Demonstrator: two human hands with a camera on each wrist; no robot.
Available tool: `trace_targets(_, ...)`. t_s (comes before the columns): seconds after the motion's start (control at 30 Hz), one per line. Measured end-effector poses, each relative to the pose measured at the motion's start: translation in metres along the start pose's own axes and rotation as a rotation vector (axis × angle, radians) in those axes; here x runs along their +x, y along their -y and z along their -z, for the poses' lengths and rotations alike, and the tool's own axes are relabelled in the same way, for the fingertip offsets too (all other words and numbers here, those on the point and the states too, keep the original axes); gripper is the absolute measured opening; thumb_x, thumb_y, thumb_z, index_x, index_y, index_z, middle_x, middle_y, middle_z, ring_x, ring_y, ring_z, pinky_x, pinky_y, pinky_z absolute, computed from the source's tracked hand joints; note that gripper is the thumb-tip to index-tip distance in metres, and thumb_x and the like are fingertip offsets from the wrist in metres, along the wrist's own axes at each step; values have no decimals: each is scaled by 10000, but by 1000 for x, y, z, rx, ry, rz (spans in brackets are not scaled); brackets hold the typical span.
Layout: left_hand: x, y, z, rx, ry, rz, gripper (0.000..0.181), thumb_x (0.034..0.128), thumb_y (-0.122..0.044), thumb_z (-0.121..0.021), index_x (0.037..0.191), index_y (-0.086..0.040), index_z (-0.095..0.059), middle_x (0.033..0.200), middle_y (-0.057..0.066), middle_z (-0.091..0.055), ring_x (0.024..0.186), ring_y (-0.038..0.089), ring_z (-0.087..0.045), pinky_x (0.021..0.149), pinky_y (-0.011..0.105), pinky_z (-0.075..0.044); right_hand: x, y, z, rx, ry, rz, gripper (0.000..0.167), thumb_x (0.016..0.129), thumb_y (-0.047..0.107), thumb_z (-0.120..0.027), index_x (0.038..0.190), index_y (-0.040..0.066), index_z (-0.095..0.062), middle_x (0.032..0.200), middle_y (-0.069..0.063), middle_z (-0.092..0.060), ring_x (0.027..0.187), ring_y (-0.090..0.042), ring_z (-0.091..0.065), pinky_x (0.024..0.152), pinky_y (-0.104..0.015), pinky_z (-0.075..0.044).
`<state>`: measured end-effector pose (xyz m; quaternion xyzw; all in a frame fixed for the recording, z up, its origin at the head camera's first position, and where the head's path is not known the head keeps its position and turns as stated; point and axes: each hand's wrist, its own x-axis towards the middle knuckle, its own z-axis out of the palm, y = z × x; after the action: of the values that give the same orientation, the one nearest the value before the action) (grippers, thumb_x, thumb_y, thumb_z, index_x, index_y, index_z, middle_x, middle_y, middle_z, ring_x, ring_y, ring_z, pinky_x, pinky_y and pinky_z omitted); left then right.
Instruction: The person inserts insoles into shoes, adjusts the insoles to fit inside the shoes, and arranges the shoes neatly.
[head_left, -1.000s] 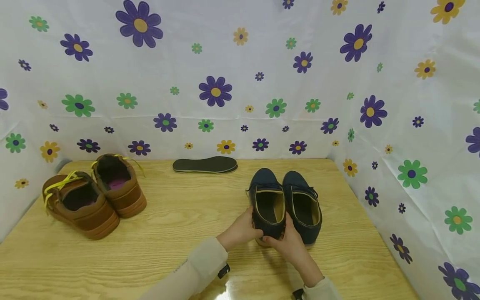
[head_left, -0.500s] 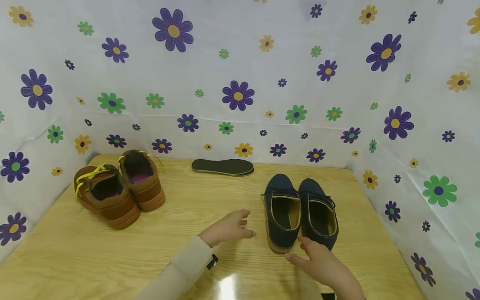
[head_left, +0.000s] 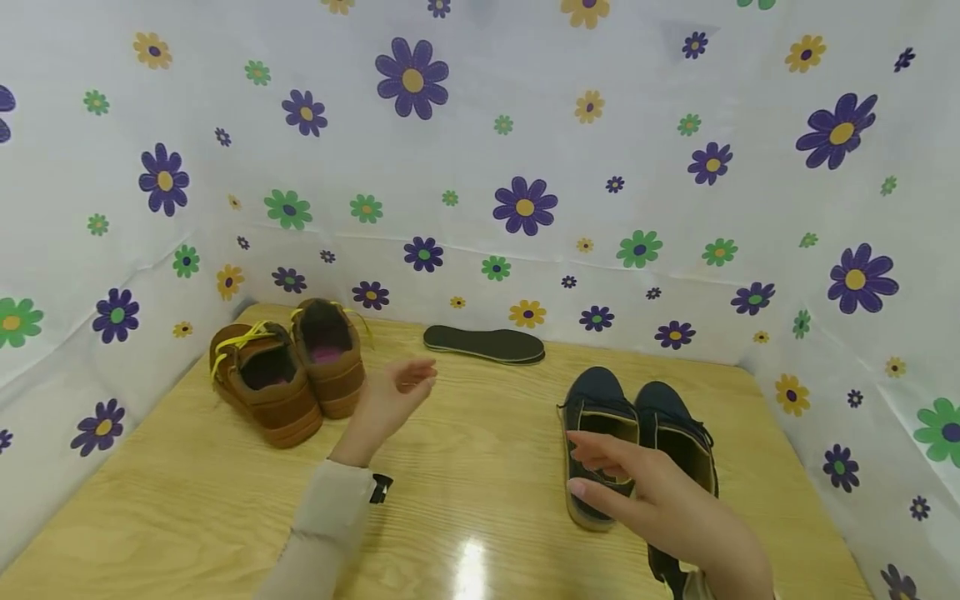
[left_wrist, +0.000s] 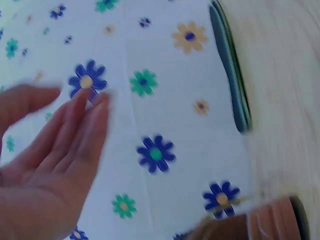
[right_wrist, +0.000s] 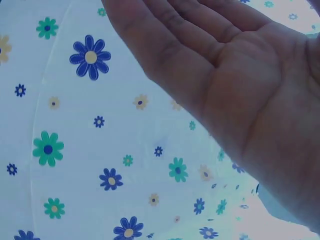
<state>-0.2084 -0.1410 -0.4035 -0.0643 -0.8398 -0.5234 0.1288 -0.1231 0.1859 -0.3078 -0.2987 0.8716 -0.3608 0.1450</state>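
Note:
Raised over the table, the left hand (head_left: 386,408) holds nothing, its fingers relaxed; in the head view it overlaps the edge of the brown shoes. The pair of brown shoes (head_left: 288,412) with yellow laces (head_left: 251,335) stands at the left, heels toward me. On the right, the right hand (head_left: 660,500) is up in front of the dark blue shoes (head_left: 596,392), fingers loosely bent and empty, hiding part of both. Those two shoes stand side by side, toes to the back. In the left wrist view the left hand (left_wrist: 60,150) is empty too.
A stack of black insoles (head_left: 483,343) lies at the back of the wooden table (head_left: 465,450). White cloth (head_left: 465,150) printed with flowers rises behind the table and along both sides.
Both hands have let go of the left dark blue shoe. The left hand has moved left toward the brown shoes; the right hand has drawn back and up. The head view has turned left.

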Motion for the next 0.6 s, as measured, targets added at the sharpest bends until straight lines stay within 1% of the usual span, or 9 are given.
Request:
trace_targets(0.07, 3, 11, 10, 9, -182, -59, 233, 868, 14, -655, 1100, 39, -671, 987, 166, -689, 901, 282, -664, 786, 268, -541, 2, 1, -4, 26, 10, -1, 517, 980, 371, -538, 1420, 112, -459, 1311, -31, -577, 1144, -234, -580, 886, -332, -503)
trace_targets(0.1, 5, 16, 15, 36, -263, -89, 215, 858, 23, -660, 1072, 41, -678, 973, 167, -686, 888, 283, -662, 772, 260, -540, 3, 2, -6, 39, 13, -3, 511, 979, 372, -537, 1420, 125, -460, 1316, -27, -574, 1148, -229, -579, 892, -325, -500)
trace_targets(0.13, 6, 22, 19, 67, -322, -124, 201, 851, 38, -658, 1051, 52, -675, 963, 177, -673, 880, 292, -657, 771, 266, -542, 2, 1, -6, 47, 11, 1, 503, 981, 367, -536, 1417, 127, -462, 1316, -32, -575, 1144, -228, -582, 893, -322, -500)
trace_targets(0.2, 9, 32, 27, 158, -390, -157, 214, 842, 49, -656, 1056, 66, -658, 989, 200, -635, 916, 322, -631, 812, 335, -534, 0, -1, -8, 58, -3, -12, 491, 978, 365, -543, 1410, 144, -474, 1307, -23, -582, 1127, -211, -592, 876, -298, -504)
trace_targets(0.23, 9, 37, 32, 210, -403, -155, 238, 842, 48, -654, 1079, 75, -642, 1015, 214, -608, 946, 344, -608, 843, 384, -518, -1, -2, -8, 57, -14, -17, 486, 976, 362, -546, 1408, 148, -477, 1294, -17, -591, 1117, -204, -598, 868, -290, -505)
trace_targets(0.3, 10, 45, 41, 301, -377, -105, 336, 844, 30, -654, 1166, 96, -587, 1090, 250, -553, 1027, 388, -550, 897, 485, -470, -2, -5, -9, 50, -37, -15, 478, 980, 344, -545, 1401, 128, -483, 1273, -27, -603, 1097, -204, -609, 851, -295, -513)
trace_targets(0.43, 10, 56, 55, 460, -232, 31, 555, 863, -25, -645, 1341, 134, -413, 1230, 326, -460, 1151, 470, -442, 985, 574, -364, -3, -10, -9, 31, -67, -40, 484, 978, 336, -552, 1391, 92, -485, 1244, -27, -614, 1071, -204, -616, 833, -304, -518)
trace_targets(0.5, 10, 59, 58, 542, -164, 62, 601, 867, -48, -648, 1362, 149, -372, 1253, 353, -445, 1175, 502, -419, 1017, 591, -320, -3, -11, -9, 27, -70, -57, 494, 974, 344, -558, 1387, 84, -486, 1238, -21, -615, 1065, -198, -614, 825, -297, -516)
trace_targets(0.6, 9, 61, 60, 627, -116, 65, 580, 860, -49, -659, 1331, 165, -398, 1241, 367, -444, 1172, 532, -405, 1038, 605, -282, -2, -11, -8, 24, -69, -56, 497, 972, 350, -558, 1387, 86, -486, 1237, -16, -614, 1061, -193, -614, 823, -310, -517)
